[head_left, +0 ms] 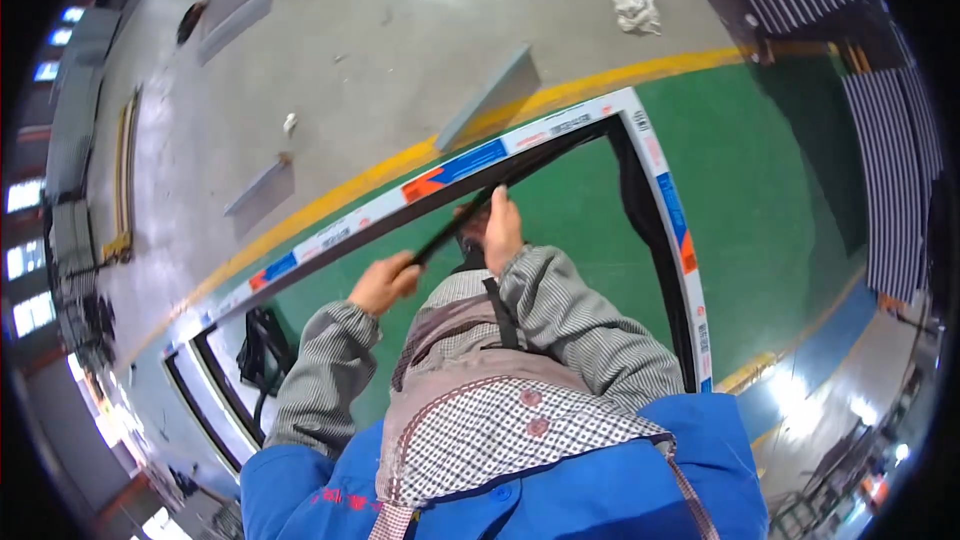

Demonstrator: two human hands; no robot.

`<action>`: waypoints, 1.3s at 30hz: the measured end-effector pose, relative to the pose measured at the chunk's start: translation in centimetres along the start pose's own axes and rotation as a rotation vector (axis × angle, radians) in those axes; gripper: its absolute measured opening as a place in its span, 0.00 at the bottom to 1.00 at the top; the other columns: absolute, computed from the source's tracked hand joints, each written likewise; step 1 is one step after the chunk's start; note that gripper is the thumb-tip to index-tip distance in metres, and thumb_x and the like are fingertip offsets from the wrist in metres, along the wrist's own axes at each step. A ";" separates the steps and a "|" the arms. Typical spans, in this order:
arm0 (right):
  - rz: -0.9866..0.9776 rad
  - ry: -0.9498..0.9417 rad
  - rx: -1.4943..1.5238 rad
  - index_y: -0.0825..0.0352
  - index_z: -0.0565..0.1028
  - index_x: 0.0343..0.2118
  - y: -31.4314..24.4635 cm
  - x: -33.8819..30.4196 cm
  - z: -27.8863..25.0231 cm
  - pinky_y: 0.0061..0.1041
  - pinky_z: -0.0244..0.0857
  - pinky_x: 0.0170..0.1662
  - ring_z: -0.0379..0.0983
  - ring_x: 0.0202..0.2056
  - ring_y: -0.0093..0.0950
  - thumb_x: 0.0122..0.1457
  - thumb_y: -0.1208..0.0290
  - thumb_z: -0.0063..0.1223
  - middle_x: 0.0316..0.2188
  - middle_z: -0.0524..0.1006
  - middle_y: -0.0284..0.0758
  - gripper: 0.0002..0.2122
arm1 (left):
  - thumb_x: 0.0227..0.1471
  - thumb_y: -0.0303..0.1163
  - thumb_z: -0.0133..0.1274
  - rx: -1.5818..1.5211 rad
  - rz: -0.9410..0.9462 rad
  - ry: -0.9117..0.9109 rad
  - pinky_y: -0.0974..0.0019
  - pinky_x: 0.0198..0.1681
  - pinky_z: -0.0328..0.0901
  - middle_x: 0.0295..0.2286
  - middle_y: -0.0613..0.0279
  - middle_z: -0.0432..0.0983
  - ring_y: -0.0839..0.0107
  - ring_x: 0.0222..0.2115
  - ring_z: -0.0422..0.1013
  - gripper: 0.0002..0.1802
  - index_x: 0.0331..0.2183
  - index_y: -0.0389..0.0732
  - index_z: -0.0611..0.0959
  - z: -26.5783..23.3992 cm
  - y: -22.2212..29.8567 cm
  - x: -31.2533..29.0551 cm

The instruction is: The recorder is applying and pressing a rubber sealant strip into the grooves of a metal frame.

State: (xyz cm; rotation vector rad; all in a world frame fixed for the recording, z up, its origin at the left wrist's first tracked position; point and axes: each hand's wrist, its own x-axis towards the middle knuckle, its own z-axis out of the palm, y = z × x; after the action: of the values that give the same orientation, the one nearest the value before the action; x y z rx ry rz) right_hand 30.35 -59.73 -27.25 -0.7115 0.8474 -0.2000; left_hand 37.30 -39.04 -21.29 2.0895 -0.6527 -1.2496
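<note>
Green floor (pixel 570 230) fills frame opening and ground right of it. White-wrapped frame (pixel 480 160), my landmark, stretches in front of wearer; printed film presumably guards its faces. Black strip (pixel 450 233) I trace from frame's far right corner along inner edge, then slanting into opening. Right hand (pixel 503 225) clamped on strip nearer frame; left hand (pixel 382 285) closed round it farther off, spacing probably keeping strip taut. Corner seating too dark to judge.
</note>
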 end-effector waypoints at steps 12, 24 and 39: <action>-0.023 -0.002 -0.072 0.69 0.67 0.31 -1.2 0.4 3.0 0.26 0.72 0.29 0.76 0.26 0.28 0.59 0.72 0.49 0.26 0.76 0.38 0.06 | 0.53 0.48 0.46 0.384 -0.195 0.586 0.49 0.33 0.66 0.28 0.44 0.76 0.47 0.31 0.72 0.21 0.43 0.44 0.74 0.6 -1.3 1.9; 0.010 -0.106 -0.037 0.68 0.67 0.31 -1.5 1.2 1.3 0.28 0.73 0.34 0.77 0.30 0.31 0.58 0.74 0.51 0.27 0.76 0.37 0.05 | 0.53 0.48 0.46 0.408 -0.177 0.633 0.50 0.33 0.65 0.26 0.44 0.75 0.47 0.31 0.72 0.22 0.44 0.43 0.74 1.2 -0.1 1.6; 0.102 -0.166 -0.078 0.66 0.72 0.39 -2.5 1.4 0.0 0.23 0.71 0.29 0.75 0.26 0.24 0.58 0.72 0.50 0.29 0.78 0.34 0.07 | 0.36 0.33 0.59 0.960 0.242 0.939 0.61 0.39 0.63 0.36 0.60 0.72 0.63 0.36 0.70 0.34 0.49 0.44 0.70 1.1 6.3 9.9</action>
State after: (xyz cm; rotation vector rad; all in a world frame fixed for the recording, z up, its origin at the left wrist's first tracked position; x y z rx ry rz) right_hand 31.56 -62.24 -26.50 -0.7452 0.7334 -0.0156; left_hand 39.95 -50.38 -23.01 2.8239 -1.0875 0.3658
